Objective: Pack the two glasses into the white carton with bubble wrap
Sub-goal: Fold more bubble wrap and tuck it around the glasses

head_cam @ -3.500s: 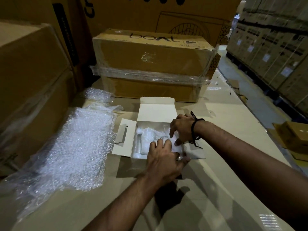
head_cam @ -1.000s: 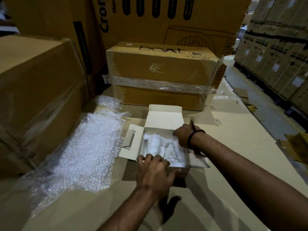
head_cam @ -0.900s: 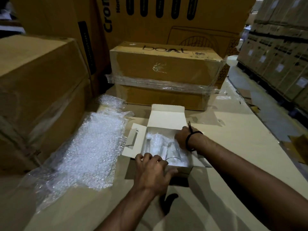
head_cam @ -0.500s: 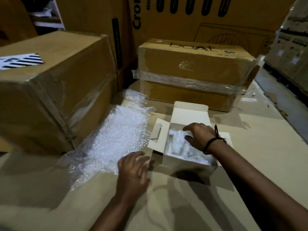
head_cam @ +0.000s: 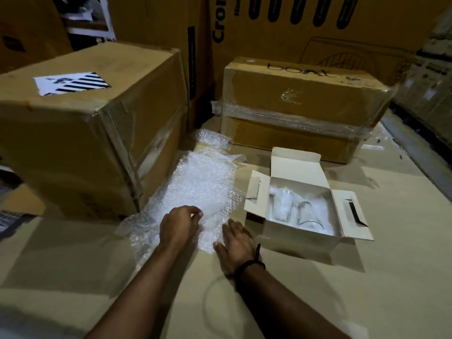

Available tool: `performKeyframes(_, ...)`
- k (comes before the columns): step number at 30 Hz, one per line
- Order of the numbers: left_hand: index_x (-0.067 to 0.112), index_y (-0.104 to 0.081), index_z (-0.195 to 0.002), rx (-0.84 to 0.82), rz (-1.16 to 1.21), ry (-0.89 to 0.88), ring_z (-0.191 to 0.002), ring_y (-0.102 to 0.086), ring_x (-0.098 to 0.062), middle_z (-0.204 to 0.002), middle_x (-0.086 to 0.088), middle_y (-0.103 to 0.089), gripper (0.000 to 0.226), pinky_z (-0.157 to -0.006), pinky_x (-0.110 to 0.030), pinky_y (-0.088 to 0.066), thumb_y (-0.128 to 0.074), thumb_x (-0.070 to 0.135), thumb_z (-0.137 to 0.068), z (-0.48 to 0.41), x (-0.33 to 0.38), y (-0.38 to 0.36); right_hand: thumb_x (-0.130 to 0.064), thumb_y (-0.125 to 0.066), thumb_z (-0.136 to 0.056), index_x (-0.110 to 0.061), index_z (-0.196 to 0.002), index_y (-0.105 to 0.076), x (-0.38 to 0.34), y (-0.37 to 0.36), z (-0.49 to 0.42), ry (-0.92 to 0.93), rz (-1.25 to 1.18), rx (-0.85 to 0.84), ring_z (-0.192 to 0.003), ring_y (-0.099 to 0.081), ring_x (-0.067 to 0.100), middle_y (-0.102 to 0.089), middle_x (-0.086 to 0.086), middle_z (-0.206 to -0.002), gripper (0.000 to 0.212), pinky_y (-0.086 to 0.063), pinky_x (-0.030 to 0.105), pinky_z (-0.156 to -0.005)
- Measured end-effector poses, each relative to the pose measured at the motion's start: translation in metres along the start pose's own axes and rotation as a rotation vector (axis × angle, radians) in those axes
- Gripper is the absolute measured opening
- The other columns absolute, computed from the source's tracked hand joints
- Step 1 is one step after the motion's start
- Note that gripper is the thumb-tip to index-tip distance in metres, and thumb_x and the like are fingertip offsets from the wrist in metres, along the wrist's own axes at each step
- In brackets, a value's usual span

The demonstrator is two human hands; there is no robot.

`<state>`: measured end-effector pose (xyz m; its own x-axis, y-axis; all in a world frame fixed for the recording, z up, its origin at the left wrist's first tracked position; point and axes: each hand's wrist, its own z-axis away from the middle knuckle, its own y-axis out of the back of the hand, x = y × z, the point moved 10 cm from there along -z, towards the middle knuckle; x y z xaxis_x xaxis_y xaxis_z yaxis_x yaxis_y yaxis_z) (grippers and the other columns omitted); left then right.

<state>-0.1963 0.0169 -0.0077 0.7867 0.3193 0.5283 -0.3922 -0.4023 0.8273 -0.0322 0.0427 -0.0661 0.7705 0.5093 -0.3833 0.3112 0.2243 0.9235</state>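
Clear plastic meets both hands in the lower middle of the frame. The left hand [head_cam: 179, 227] curls its fingertips on the near edge of the crinkled sheet of bubble wrap [head_cam: 200, 187], seemingly pinching it. The right hand [head_cam: 236, 243] rests flat and spread on its near corner. The sheet's long axis runs up-frame, away from the hands. The open white cardboard carton [head_cam: 300, 241] stands just right of the right hand, the nearer one, with the two clear glasses [head_cam: 281, 206] inside.
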Motion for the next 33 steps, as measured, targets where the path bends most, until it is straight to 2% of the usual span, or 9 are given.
performKeyframes(4, 0.021, -0.073, -0.096, 0.183, 0.13, -0.029, -0.083, -0.067, -0.027, -0.089, -0.002, -0.075, 0.014, -0.068, -0.034, -0.05, -0.061, 0.027, -0.094, 0.002, 0.002, 0.022, -0.052, -0.033, -0.086, -0.012, -0.127, -0.06, 0.003, -0.003, 0.002, -0.024, 0.067, 0.1, -0.124, -0.053, 0.028, -0.055, 0.011, -0.136, 0.064, -0.038, 0.04, -0.105)
performKeyframes(9, 0.02, -0.074, -0.091, 0.221, 0.234, -0.112, -0.075, -0.067, -0.018, -0.086, 0.005, -0.074, 0.011, -0.064, -0.029, -0.049, -0.065, 0.026, -0.092, 0.018, 0.009, 0.032, -0.051, -0.031, -0.091, -0.017, -0.129, -0.057, 0.009, 0.017, 0.006, -0.081, -0.288, 0.189, -0.129, -0.046, 0.024, -0.055, 0.005, -0.134, 0.058, -0.033, 0.031, -0.11)
performKeyframes(13, 0.024, -0.075, -0.088, 0.011, 0.352, -0.298, -0.073, -0.065, -0.006, -0.087, 0.013, -0.073, 0.015, -0.068, -0.025, -0.052, -0.062, 0.031, -0.086, 0.057, 0.034, 0.012, -0.064, -0.049, -0.086, -0.026, -0.086, -0.067, 0.034, 0.051, 0.018, -0.299, -0.892, 0.37, -0.077, -0.064, 0.016, -0.068, -0.007, -0.08, 0.042, -0.048, 0.029, -0.067)
performKeyframes(15, 0.025, -0.076, -0.09, -0.189, 0.414, -0.352, -0.077, -0.065, 0.0, -0.086, 0.016, -0.073, 0.014, -0.073, -0.027, -0.053, -0.063, 0.029, -0.086, 0.075, 0.043, -0.008, -0.061, -0.066, -0.077, -0.019, -0.093, -0.068, 0.042, 0.044, 0.012, -0.465, -0.975, 0.213, -0.066, -0.064, 0.021, -0.07, 0.003, -0.084, 0.045, -0.048, 0.03, -0.053)
performKeyframes(17, 0.024, -0.077, -0.092, -0.351, 0.519, -0.322, -0.08, -0.066, 0.004, -0.085, 0.02, -0.073, 0.018, -0.074, -0.024, -0.052, -0.063, 0.033, -0.085, 0.088, 0.046, -0.019, -0.023, -0.077, -0.079, -0.009, -0.119, -0.06, 0.039, 0.036, 0.011, -0.545, -0.939, 0.035, -0.066, -0.065, 0.02, -0.068, 0.012, -0.099, 0.046, -0.052, 0.03, -0.051)
performKeyframes(20, 0.024, -0.078, -0.089, -0.304, 0.691, -0.306, -0.082, -0.068, 0.001, -0.085, 0.021, -0.073, 0.037, -0.072, -0.02, -0.05, -0.06, 0.056, -0.082, 0.089, 0.042, -0.002, 0.011, -0.058, -0.084, 0.002, -0.124, -0.055, 0.032, 0.044, 0.019, -0.521, -0.908, -0.049, -0.049, -0.06, 0.009, -0.066, 0.01, -0.081, 0.041, -0.046, 0.022, -0.042)
performKeyframes(25, 0.032, -0.072, -0.103, -0.038, 0.496, -0.585, -0.112, -0.054, -0.002, -0.113, 0.02, -0.065, 0.038, -0.096, -0.024, -0.035, -0.047, 0.059, -0.093, 0.087, 0.056, 0.015, 0.02, -0.045, -0.083, -0.01, -0.117, -0.065, 0.037, 0.077, 0.053, -0.287, -0.736, -0.292, -0.051, -0.056, 0.005, -0.07, 0.005, -0.084, 0.05, -0.044, 0.02, -0.048)
performKeyframes(29, 0.033, -0.068, -0.116, -0.107, 0.286, -0.772, -0.122, -0.052, -0.015, -0.13, 0.009, -0.061, 0.035, -0.098, -0.036, -0.035, -0.05, 0.05, -0.091, 0.116, 0.098, -0.016, 0.021, -0.038, -0.077, -0.026, -0.111, -0.071, 0.08, 0.111, 0.084, -0.277, -0.485, -0.352, -0.052, -0.048, 0.008, -0.073, -0.007, -0.087, 0.066, -0.041, 0.022, -0.049)
performKeyframes(33, 0.036, -0.048, -0.14, -0.347, -0.003, -0.713, -0.141, -0.035, -0.022, -0.153, 0.003, -0.039, 0.061, -0.11, -0.047, -0.024, -0.029, 0.063, -0.089, 0.139, 0.119, -0.063, 0.017, -0.039, -0.08, -0.035, -0.103, -0.071, 0.121, 0.136, 0.093, -0.265, -0.214, -0.387, -0.049, -0.048, 0.008, -0.073, -0.006, -0.091, 0.065, -0.043, 0.025, -0.054)
